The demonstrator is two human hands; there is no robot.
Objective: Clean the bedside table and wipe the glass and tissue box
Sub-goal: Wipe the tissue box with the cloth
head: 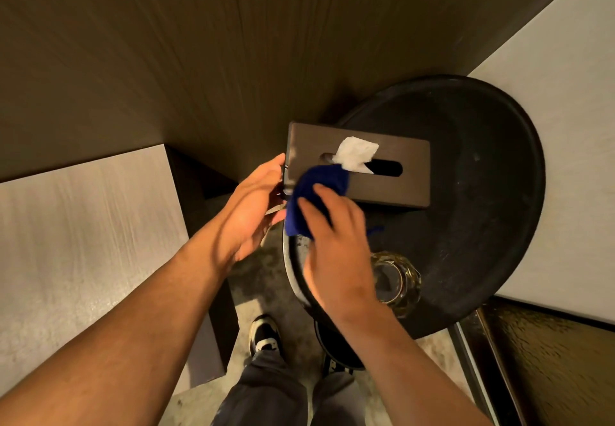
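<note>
Right hand (pixel 336 252) presses blue cloth (pixel 312 199) against tissue box (pixel 392 159).

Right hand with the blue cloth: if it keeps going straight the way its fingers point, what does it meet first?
The right hand points up and left across the tissue box, pressing the blue cloth on it. Straight on, it would probably meet the white tissue sticking out of the slot first, though height is hard to judge.
</note>
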